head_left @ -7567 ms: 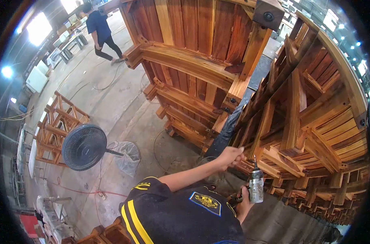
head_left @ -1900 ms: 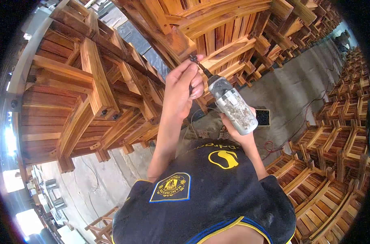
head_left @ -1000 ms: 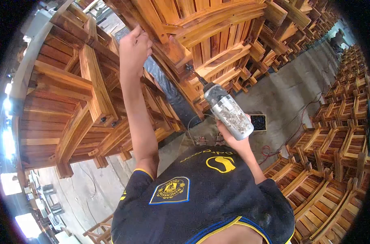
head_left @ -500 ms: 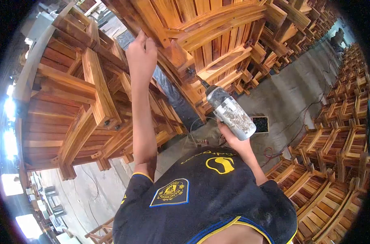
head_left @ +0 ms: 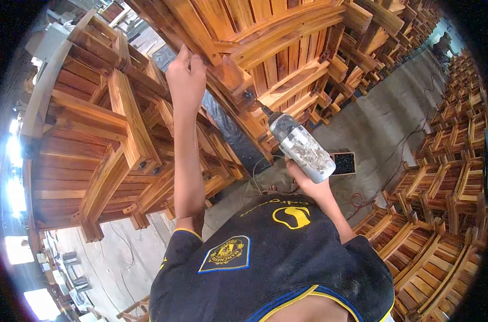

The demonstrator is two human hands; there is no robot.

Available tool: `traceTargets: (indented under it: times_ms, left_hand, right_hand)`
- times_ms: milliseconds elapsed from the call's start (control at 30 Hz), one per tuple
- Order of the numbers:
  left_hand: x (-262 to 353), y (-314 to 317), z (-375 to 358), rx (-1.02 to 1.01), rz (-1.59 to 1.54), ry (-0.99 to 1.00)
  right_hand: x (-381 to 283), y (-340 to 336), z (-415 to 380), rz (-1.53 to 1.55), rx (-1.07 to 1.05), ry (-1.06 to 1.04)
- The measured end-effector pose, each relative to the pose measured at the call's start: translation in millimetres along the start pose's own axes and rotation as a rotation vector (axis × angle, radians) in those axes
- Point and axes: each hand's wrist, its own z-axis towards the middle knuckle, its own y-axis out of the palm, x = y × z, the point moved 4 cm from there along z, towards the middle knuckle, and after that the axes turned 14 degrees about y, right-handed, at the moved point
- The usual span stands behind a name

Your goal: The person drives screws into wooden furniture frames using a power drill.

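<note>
My left hand (head_left: 187, 72) rests with curled fingers on the edge of a wooden furniture frame (head_left: 287, 40); whether it grips the edge is unclear. My right hand (head_left: 303, 177) is wrapped round a power tool (head_left: 303, 146) with a grey and white cylindrical body. Its narrow dark tip points up and left, close to a dark bolt (head_left: 248, 95) on a wooden block of the frame. The fingers lie partly hidden behind the tool's body.
Another slatted wooden piece (head_left: 93, 155) stands at the left. Many similar pieces (head_left: 431, 252) line the right side. A tray of small dark parts (head_left: 344, 163) lies on the grey floor (head_left: 383, 129), where a red hose (head_left: 357, 199) runs. Someone (head_left: 444, 44) is far back.
The view has shifted slightly. The tool and my right hand sit slightly further left and up in the view, and the tip remains near the bolt.
</note>
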Motion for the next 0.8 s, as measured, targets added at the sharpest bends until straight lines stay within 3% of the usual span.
traceTargets:
  times_ms: [100,200,300,400,500,633,800]
  left_hand:
    - [-1.9,1.5,-0.2,0.022,-0.027,-0.013]
    - [-3.6,3.1,-0.6,0.037,-0.081,-0.014]
    - [-4.6,4.0,-2.2,0.044,-0.105,-0.028]
    - [-0.5,5.8,-2.4,0.070,-0.125,-0.029]
    - [-3.1,6.4,-4.4,0.073,-0.122,-0.052]
    - [-3.5,7.2,-5.2,0.061,-0.111,-0.080]
    - [-3.2,6.6,-3.5,0.067,0.015,-0.014]
  right_hand:
    - [-9.1,-0.3,3.3,-0.050,-0.057,-0.054]
    - [-17.8,0.4,5.0,0.069,-0.127,0.097]
    - [-6.8,-0.9,3.3,-0.105,-0.088,0.012]
    - [-1.0,0.5,1.6,-0.041,0.004,-0.050]
    - [-3.5,0.4,3.0,-0.088,-0.034,-0.141]
    - [-12.7,0.1,2.8,0.053,-0.070,-0.002]
    - [-18.1,0.8,4.2,-0.101,-0.021,-0.143]
